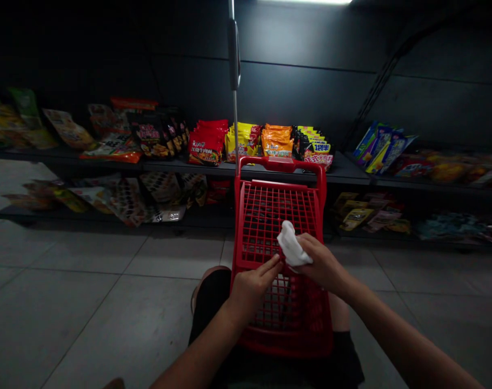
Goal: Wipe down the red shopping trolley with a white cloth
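A red plastic shopping basket [284, 348] with grid walls stands between my knees. My right hand [321, 262] is closed around a crumpled white cloth [291, 246], held over the middle of the basket. Just to the left of the cloth is my left hand [254, 283], its fingers stretched out toward the basket's middle and nothing visible in them. Whether those fingertips touch the basket is hard to make out. A thin metal pole with a dark grip [233, 54] rises at the basket's far left corner.
Beyond the basket runs a dark shelf [173, 167] carrying red, yellow, orange and black noodle packs [207, 143]. More snack bags [120, 197] lie on the lower shelf. Blue snack packs [386, 148] stand at the right. Pale floor tiles [95, 302] surround me.
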### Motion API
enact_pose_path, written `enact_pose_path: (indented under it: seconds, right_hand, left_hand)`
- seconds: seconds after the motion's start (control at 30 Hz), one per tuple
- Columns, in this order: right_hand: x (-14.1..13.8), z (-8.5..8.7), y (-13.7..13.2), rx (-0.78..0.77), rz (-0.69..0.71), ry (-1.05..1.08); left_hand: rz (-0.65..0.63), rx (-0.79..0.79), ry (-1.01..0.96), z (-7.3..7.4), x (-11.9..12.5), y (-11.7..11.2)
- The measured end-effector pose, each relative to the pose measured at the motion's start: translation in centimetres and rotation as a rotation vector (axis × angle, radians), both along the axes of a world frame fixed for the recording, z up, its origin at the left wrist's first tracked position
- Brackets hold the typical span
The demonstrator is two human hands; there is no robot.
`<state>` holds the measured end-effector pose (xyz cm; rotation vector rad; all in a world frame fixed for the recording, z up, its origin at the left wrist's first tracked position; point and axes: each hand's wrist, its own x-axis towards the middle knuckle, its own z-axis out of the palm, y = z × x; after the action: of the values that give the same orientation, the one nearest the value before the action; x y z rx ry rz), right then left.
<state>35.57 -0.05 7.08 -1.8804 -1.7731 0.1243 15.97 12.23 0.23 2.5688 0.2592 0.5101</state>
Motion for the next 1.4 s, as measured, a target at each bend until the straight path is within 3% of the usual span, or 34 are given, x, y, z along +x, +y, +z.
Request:
enact_pose_path:
  seconds: [0.07,0.2,0.27,0.33,0.47,0.53,0.6,0.73,0.83,0.9,1.03,1.1,1.13,1.27,1.33,1.4]
  right_hand:
    - [-0.6,0.2,2.5,0.011,0.012,0.046]
    - [-1.8,0.5,7.9,-0.167,0.393,-0.139]
    - [-1.6,0.5,10.6,-0.185,0.483,-0.264]
    - [-0.7,0.5,13.5,-0.152,0.434,-0.361]
    - [0.9,0.6,17.9,-0.132,0.059,-0.441]
    - [0.5,0.8,18.2,-0.154,-0.036,-0.442]
    - [-1.1,1.1,16.8,-0.176,0.040,-0.431]
    - [-4.9,1.7,12.5,-0.205,0.474,-0.379]
    - [-5.4,2.1,12.3,-0.248,0.741,-0.349]
    - [-4.0,2.1,14.0,-0.253,0.710,-0.345]
    - [-0.7,1.6,17.5,-0.156,0.229,-0.354]
    - [-0.5,1.4,17.6,-0.132,0.131,-0.348]
    - [-0.8,1.2,17.2,-0.147,0.195,-0.342]
    - [-3.7,0.9,14.0,-0.213,0.687,-0.329]
    - [-4.1,0.8,13.5,-0.210,0.744,-0.320]
    - [-3.2,0.7,14.4,-0.218,0.696,-0.288]
  left_hand:
    - [0.003,0.030,0.004,-0.4,-0.1,0.1]
    - [0.024,0.042,0.022,-1.0,0.0,0.3]
    - [0.003,0.020,0.023,-1.0,0.1,0.4]
    - [-0.022,0.005,0.029,-0.9,0.2,0.5]
    - [-0.019,-0.033,0.025,-0.6,0.1,0.5]
    - [-0.014,-0.072,0.017,-0.5,0.1,0.5]
    - [-0.018,-0.104,0.017,-0.7,0.2,0.6]
    - [0.031,-0.090,-0.056,-1.3,0.6,0.6]
    - [0.043,-0.016,-0.143,-1.8,0.6,0.5]
    - [0.007,0.093,-0.162,-1.8,0.5,0.4]
    - [0.030,0.302,-0.169,-1.2,0.3,0.3]
    - [0.043,0.347,-0.166,-0.9,0.3,0.3]
    - [0.041,0.364,-0.175,-0.9,0.3,0.4]
    - [0.040,0.397,-0.272,-1.2,0.5,0.5]
    - [0.047,0.393,-0.273,-1.4,0.6,0.4]
    - [0.048,0.382,-0.230,-1.4,0.5,0.4]
